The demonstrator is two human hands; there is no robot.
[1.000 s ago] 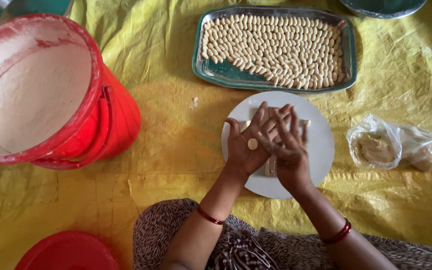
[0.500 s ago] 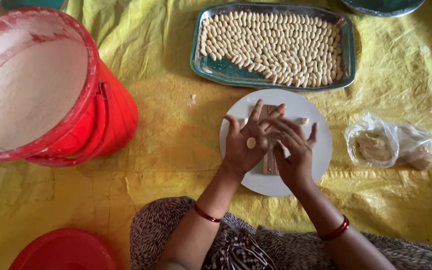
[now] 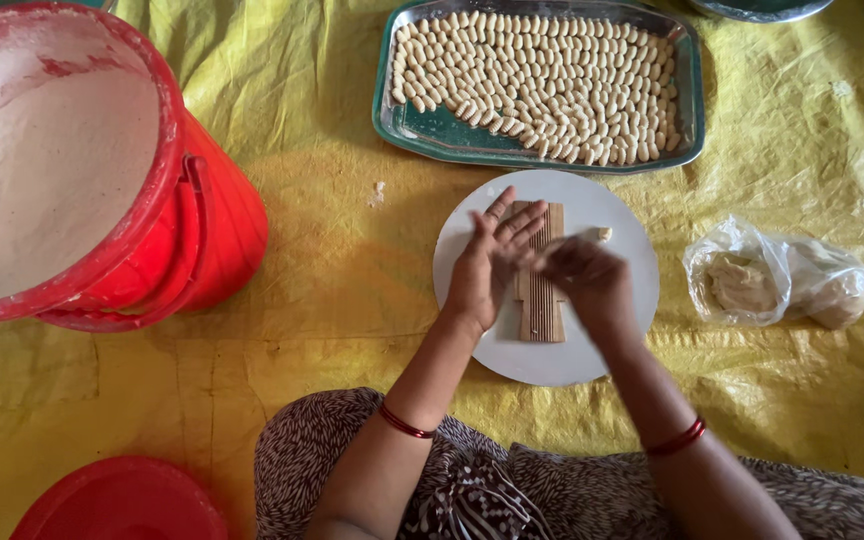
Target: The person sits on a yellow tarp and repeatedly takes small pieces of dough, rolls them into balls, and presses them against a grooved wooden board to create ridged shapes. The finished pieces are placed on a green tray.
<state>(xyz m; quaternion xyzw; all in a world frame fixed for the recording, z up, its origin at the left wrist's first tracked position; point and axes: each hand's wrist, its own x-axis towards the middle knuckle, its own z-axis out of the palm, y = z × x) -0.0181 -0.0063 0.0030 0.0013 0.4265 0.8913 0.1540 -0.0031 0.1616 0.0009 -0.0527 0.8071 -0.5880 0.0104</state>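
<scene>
- A clear plastic bag [image 3: 777, 278] is lying well to the right of the right hand [image 3: 584, 283], on the yellow sheet [image 3: 352, 300]. It is crumpled and is holding soft, pale lumps of dough.
- A big red bucket [image 3: 102, 170] is sitting far to the left of the left hand [image 3: 490, 262]. It is holding something white and powdery, and its rim is dusted white.
- A red lid [image 3: 117, 500] is lying low down on the left, near the person's knee.
- A green tray [image 3: 542, 85] is lying just past the fingertips, packed with rows of small pale dough pieces.
- The left hand is lying open with its fingers spread, and its fingertips are touching the wooden board [image 3: 540, 272].
- The right hand is looking blurry, with its fingers curled over the board. I cannot tell if it is pinching anything.
- The wooden board is narrow, light brown and full of grooves. It is lying under both hands, in the middle of the white plate [image 3: 612, 340].
- A tiny dough bit [image 3: 604, 234] is sitting on the plate, just above the right hand.
</scene>
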